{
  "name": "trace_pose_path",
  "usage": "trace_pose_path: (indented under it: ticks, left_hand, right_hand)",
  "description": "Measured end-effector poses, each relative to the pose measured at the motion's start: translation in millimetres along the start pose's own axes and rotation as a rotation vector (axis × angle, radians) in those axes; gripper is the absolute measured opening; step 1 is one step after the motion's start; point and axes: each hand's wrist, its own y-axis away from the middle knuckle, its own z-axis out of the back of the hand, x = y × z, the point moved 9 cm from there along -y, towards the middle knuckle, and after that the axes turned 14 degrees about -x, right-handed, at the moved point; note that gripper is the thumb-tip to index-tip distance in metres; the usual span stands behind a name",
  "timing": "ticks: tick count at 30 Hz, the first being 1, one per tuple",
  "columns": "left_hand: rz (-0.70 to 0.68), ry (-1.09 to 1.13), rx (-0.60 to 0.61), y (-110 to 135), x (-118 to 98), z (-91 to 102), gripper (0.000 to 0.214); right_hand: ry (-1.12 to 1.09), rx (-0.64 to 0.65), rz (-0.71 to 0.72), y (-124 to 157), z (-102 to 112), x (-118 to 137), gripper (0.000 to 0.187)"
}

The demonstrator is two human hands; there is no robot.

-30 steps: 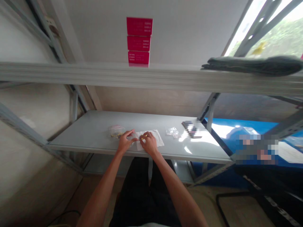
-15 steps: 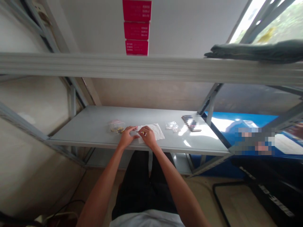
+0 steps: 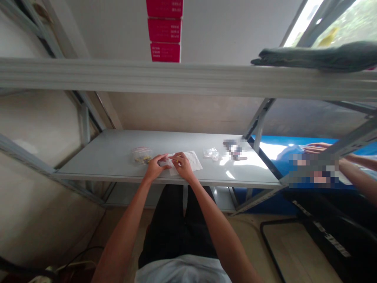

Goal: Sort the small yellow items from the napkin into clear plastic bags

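Observation:
My left hand (image 3: 155, 166) grips a small clear plastic bag (image 3: 165, 161) between thumb and fingers, low over the shelf board. Close beside it, my right hand (image 3: 183, 165) is closed in a pinch, its fingertips at the bag's edge. A small yellowish glint shows among those fingers, too little to name. Partly under my right hand lies a crumpled white sheet (image 3: 194, 160), cloth or paper. To the left of my left hand sits a clear zip bag (image 3: 141, 155) with several small brass-coloured pieces in it.
Clear plastic bags (image 3: 211, 153) and a pixelated item (image 3: 235, 149) lie to the right on the grey shelf board (image 3: 112, 153). An upper shelf beam (image 3: 188, 78) crosses above, with red boxes (image 3: 165, 30) on it. At right, a co-worker's hand (image 3: 316, 147) is over a blue table (image 3: 273, 151).
My right fingertips have shifted slightly toward the left hand, and more of the clear bag shows between them. A co-worker's hands and arms have come into view at right. The view has tilted slightly.

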Motion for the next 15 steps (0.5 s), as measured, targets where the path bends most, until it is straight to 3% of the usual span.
trace_pose_path:
  ticks: [3, 5, 11, 15]
  left_hand:
    - [0.072, 0.019, -0.058, -2, 10, 5.4, 0.074]
    - [0.092, 0.029, -0.062, -3, 13, 6.3, 0.077]
    - [0.021, 0.043, -0.028, -3, 5, 4.5, 0.072]
    - [-0.025, 0.010, -0.031, -1, -1, 3.9, 0.068]
  right_hand:
    - [0.207, -0.159, -0.058, -2, 16, -9, 0.035]
    - [0.348, -0.189, -0.052, -3, 18, -9, 0.035]
    - [0.558, -0.012, 0.061, -10, -9, -2, 0.018]
    - [0.562, 0.006, 0.054, -10, -13, -5, 0.017]
